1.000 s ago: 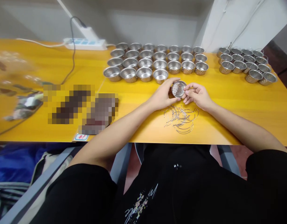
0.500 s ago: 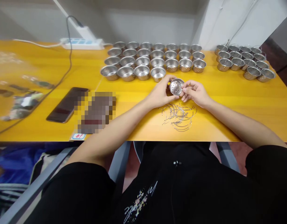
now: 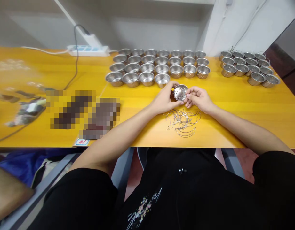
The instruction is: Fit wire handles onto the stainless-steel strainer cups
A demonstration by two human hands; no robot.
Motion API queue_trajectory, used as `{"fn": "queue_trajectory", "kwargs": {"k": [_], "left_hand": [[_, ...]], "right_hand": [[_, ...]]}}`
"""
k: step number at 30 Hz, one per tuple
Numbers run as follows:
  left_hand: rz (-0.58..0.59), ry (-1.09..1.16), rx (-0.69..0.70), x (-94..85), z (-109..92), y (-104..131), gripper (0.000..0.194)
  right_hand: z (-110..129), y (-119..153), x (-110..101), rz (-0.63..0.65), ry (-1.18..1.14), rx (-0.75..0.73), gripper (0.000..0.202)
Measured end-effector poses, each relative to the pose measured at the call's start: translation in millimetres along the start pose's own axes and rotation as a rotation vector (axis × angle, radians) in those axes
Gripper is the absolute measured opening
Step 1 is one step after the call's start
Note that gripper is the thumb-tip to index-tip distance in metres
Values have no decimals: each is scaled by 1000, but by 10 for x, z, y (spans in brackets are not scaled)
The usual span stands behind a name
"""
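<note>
My left hand (image 3: 166, 98) is wrapped round a small perforated metal strainer cup (image 3: 179, 93), whose open mouth is tilted towards me. At the cup's right rim, the fingers of my right hand (image 3: 197, 99) are pinched together; whatever thin thing may be between them is too small to make out. Just below both hands lies a loose pile of thin curved wire handles (image 3: 183, 121). Behind my hands stand rows of similar strainer cups (image 3: 147, 78) without visible handles.
More cups (image 3: 256, 78), some with wire handles, stand at the right. Two blurred-out dark objects (image 3: 101, 116), a cable (image 3: 76, 64), a power strip (image 3: 88, 50) and small clutter (image 3: 29, 110) are on the left. Another person's arm (image 3: 10, 193) shows at the lower left.
My hands keep the same hold on the cup, with hardly any shift. The view has tipped slightly, and the other person's arm has come further in at the lower left.
</note>
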State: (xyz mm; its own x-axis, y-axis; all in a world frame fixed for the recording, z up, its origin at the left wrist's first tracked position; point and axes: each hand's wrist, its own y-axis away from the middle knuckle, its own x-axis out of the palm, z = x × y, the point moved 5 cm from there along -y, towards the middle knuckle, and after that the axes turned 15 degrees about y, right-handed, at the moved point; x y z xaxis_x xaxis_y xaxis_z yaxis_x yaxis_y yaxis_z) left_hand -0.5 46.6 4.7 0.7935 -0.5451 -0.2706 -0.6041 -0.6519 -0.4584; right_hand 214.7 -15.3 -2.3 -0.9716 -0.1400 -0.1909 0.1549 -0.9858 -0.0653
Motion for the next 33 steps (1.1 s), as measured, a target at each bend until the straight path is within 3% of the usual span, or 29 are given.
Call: {"fn": "queue_trajectory", "kwargs": {"k": [16,33], "left_hand": [[-42,-42,43,23,-23,-29,82],[-71,-93,45,5,50,-51,85]], "right_hand": [[1,-36,-20,12,27,-70,64],[69,-4,-65,-64,120,-118,60]]}}
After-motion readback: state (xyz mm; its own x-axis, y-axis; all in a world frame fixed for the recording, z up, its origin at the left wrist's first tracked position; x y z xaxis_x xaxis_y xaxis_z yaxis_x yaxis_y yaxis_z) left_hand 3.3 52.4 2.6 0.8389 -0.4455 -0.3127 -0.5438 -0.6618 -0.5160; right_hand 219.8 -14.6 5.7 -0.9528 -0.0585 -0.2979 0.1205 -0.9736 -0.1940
